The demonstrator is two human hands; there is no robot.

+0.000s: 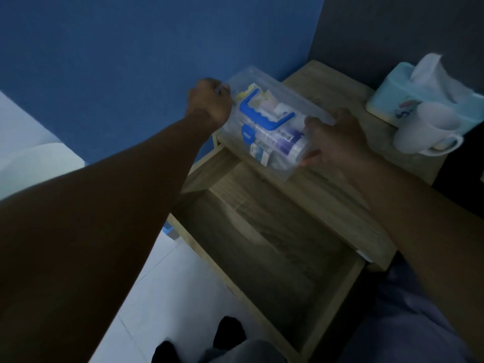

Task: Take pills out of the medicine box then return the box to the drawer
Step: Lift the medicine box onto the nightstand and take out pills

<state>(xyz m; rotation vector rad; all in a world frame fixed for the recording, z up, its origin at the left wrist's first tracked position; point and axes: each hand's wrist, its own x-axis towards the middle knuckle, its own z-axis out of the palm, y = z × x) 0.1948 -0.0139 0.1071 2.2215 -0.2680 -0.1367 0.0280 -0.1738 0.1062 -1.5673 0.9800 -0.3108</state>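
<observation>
Room: dim blue-walled corner, light wooden bedside table (337,195) standing with its wooden drawer (264,247) pulled open and looking empty.
Box: clear plastic medicine box with blue handle (267,127) sitting on the tabletop, lid apparently shut.
Progress: early by my read; no pills out, box return pending.
Left hand (209,103): arm outstretched, clenching the box's far end.
Right hand (332,138): gripping the near end.
Extras: white mug (424,132) and teal tissue box (408,93) sitting nearby.
</observation>
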